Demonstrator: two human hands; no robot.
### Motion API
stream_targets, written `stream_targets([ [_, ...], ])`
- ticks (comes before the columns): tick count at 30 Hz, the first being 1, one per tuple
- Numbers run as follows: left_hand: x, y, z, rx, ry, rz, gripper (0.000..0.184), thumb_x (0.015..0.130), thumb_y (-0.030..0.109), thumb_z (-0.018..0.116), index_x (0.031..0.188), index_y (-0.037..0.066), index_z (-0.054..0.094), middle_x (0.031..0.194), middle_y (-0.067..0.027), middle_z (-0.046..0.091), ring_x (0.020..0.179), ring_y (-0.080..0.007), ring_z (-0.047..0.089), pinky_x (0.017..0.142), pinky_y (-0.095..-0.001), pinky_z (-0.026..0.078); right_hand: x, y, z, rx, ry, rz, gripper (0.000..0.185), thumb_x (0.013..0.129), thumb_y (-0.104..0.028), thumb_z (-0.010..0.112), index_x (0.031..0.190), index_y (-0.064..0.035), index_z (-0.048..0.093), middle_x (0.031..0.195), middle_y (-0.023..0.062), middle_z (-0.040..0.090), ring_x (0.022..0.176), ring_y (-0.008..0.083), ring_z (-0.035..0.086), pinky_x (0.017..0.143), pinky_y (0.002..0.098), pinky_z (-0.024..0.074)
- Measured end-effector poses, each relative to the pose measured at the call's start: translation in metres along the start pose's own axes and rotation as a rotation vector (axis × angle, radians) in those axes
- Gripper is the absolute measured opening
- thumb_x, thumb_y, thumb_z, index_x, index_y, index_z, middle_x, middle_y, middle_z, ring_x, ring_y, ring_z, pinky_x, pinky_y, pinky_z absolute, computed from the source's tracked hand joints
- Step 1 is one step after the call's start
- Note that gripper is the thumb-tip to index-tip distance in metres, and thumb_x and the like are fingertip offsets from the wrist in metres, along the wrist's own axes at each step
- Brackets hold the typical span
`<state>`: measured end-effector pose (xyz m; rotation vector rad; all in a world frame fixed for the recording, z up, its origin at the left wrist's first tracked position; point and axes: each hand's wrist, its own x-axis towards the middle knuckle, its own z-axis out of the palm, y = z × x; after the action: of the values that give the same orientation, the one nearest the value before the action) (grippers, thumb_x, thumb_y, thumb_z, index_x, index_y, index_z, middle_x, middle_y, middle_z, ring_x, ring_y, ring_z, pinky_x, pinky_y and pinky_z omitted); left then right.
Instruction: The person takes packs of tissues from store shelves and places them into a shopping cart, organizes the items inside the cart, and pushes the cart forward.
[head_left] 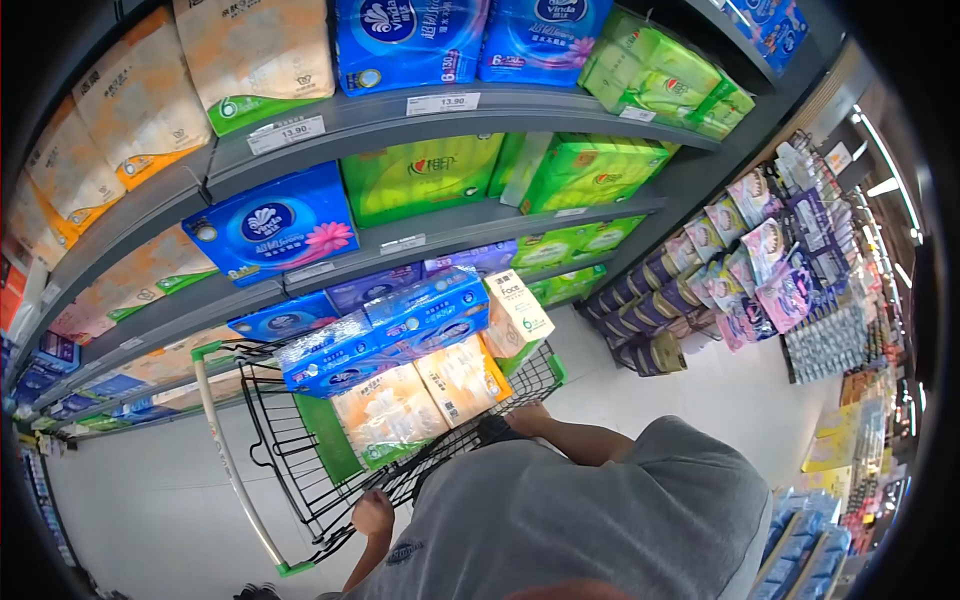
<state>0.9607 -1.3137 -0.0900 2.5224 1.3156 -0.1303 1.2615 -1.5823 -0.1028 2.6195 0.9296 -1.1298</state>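
My left hand [373, 515] is closed around the black wire rim of a shopping cart [283, 468] at its near side. My right hand [527, 420] is at the same side of the cart, farther right, close to the cream packs; its fingers are not clearly visible. Inside the cart, a long blue tissue pack [400, 345] lies at the back along the shelf side. In front of it lie a cream and green tissue pack [388, 410] and a cream and orange tissue pack [462, 380]. A cream pack marked "Face" [517, 318] leans at the right end.
Shelves [380, 118] of tissue packs curve along the far side, close to the cart. Hanging packets [740, 255] fill a rack on the right. Light blue packs [800, 545] stand at the lower right. The pale floor [160, 490] shows left of the cart.
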Motion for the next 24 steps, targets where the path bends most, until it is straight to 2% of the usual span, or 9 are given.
stream_targets([
  [6, -0.007, 0.003, 0.010, 0.032, 0.052, 0.039, 0.023, 0.076, 0.024, 0.055, 0.060, 0.008, 0.058, 0.063, -0.0134, 0.062, 0.056, -0.0319, 0.061, 0.050, -0.0441, 0.049, -0.009, 0.015, -0.005, 0.084, -0.106, -0.015, 0.050, 0.089, -0.045, 0.034, 0.105, -0.0079, 0.064, 0.114, 0.0162, 0.059, 0.110, 0.0308, 0.054, 0.097, 0.0488, 0.0335],
  [10, -0.013, 0.011, 0.010, 0.015, 0.087, 0.066, 0.022, 0.075, 0.023, 0.056, 0.059, 0.008, 0.057, 0.062, -0.0123, 0.062, 0.054, -0.0316, 0.060, 0.049, -0.0439, 0.048, -0.004, 0.034, 0.006, 0.082, -0.111, -0.038, 0.050, 0.089, -0.045, 0.035, 0.108, -0.0087, 0.063, 0.108, 0.0134, 0.063, 0.107, 0.0309, 0.056, 0.097, 0.0465, 0.0346],
  [14, -0.019, 0.022, 0.022, -0.031, 0.171, 0.132, 0.022, 0.075, 0.022, 0.057, 0.057, 0.009, 0.056, 0.060, -0.0108, 0.061, 0.053, -0.0314, 0.060, 0.048, -0.0435, 0.047, -0.007, 0.056, -0.002, 0.124, -0.123, -0.059, 0.052, 0.085, -0.054, 0.042, 0.105, -0.0128, 0.065, 0.106, 0.0115, 0.064, 0.102, 0.0297, 0.059, 0.087, 0.0417, 0.0440],
  [15, -0.021, 0.027, 0.024, -0.031, 0.184, 0.139, 0.022, 0.075, 0.022, 0.057, 0.057, 0.009, 0.056, 0.060, -0.0107, 0.061, 0.053, -0.0315, 0.059, 0.048, -0.0433, 0.047, -0.004, 0.069, 0.005, 0.167, -0.071, -0.052, 0.049, 0.082, -0.054, 0.047, 0.102, -0.0137, 0.067, 0.104, 0.0105, 0.065, 0.098, 0.0286, 0.060, 0.082, 0.0396, 0.0469],
  [18, -0.026, 0.039, 0.031, 0.014, 0.189, 0.138, 0.023, 0.077, 0.022, 0.056, 0.058, 0.009, 0.056, 0.060, -0.0112, 0.061, 0.053, -0.0318, 0.059, 0.048, -0.0433, 0.047, 0.005, 0.104, 0.023, 0.295, 0.040, -0.057, 0.044, 0.081, -0.050, 0.053, 0.102, -0.0143, 0.068, 0.103, 0.0090, 0.066, 0.098, 0.0277, 0.061, 0.086, 0.0387, 0.0462],
  [19, -0.028, 0.043, 0.035, 0.053, 0.178, 0.110, 0.024, 0.077, 0.023, 0.055, 0.058, 0.009, 0.056, 0.060, -0.0116, 0.061, 0.053, -0.0318, 0.059, 0.048, -0.0435, 0.047, 0.007, 0.116, 0.029, 0.339, 0.112, -0.101, 0.041, 0.081, -0.047, 0.053, 0.099, -0.0128, 0.067, 0.097, 0.0093, 0.066, 0.091, 0.0274, 0.062, 0.080, 0.0380, 0.0482],
  [21, -0.033, 0.058, 0.033, 0.092, 0.174, 0.074, 0.025, 0.079, 0.024, 0.053, 0.059, 0.009, 0.056, 0.060, -0.0126, 0.061, 0.053, -0.0324, 0.060, 0.049, -0.0443, 0.047, 0.009, 0.129, 0.030, 0.372, 0.129, -0.143, 0.040, 0.081, -0.047, 0.054, 0.098, -0.0129, 0.067, 0.097, 0.0090, 0.067, 0.090, 0.0276, 0.062, 0.079, 0.0382, 0.0486],
  [22, -0.034, 0.061, 0.036, 0.112, 0.219, 0.139, 0.025, 0.079, 0.023, 0.052, 0.059, 0.009, 0.056, 0.058, -0.0125, 0.060, 0.050, -0.0334, 0.058, 0.047, -0.0443, 0.046, 0.009, 0.138, 0.028, 0.379, 0.140, -0.180, 0.040, 0.082, -0.046, 0.054, 0.098, -0.0130, 0.068, 0.096, 0.0087, 0.067, 0.089, 0.0277, 0.063, 0.079, 0.0385, 0.0489],
  [24, -0.038, 0.080, 0.030, 0.175, 0.028, 0.019, 0.026, 0.084, 0.024, 0.049, 0.070, 0.007, 0.062, 0.072, -0.0159, 0.063, 0.070, -0.0345, 0.061, 0.067, -0.0467, 0.048, 0.009, 0.152, 0.017, 0.370, 0.061, -0.212, 0.043, 0.079, -0.045, 0.057, 0.102, -0.0106, 0.066, 0.098, 0.0113, 0.066, 0.088, 0.0279, 0.063, 0.077, 0.0382, 0.0495],
])
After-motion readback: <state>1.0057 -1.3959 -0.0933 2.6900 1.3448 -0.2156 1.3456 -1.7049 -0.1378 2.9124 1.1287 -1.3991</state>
